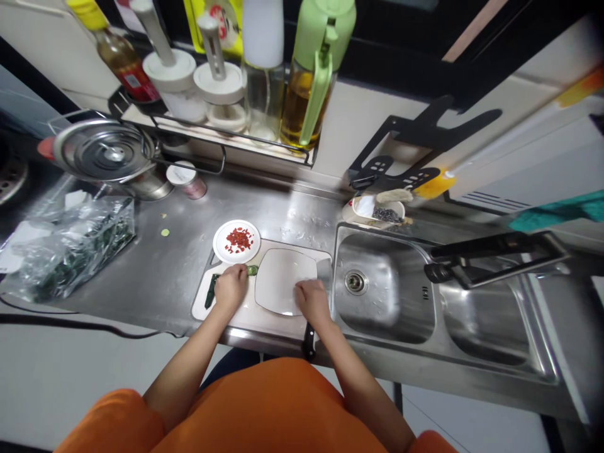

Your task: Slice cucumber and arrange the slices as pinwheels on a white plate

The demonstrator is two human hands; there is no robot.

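Observation:
A white squarish plate [285, 281] lies on the white cutting board [268, 321], and my right hand [313, 303] is closed on its right rim. My left hand [231, 289] is closed at the plate's left side, its fingertips at some green cucumber slices [253, 270]. Whether more slices sit inside those fingers is hidden. Left of that hand lies a dark green cucumber piece [211, 292]. Behind it, a small round white plate [218, 243] holds chopped red bits [239, 240]. A knife's black handle [309, 341] sticks out over the board's front edge.
To the right is a double steel sink [387, 283] with a black faucet [495, 255]. A plastic bag of greens [85, 245], a lidded pot [106, 151] and a small jar [187, 180] stand left. Bottles and jars line the rack [221, 135] behind.

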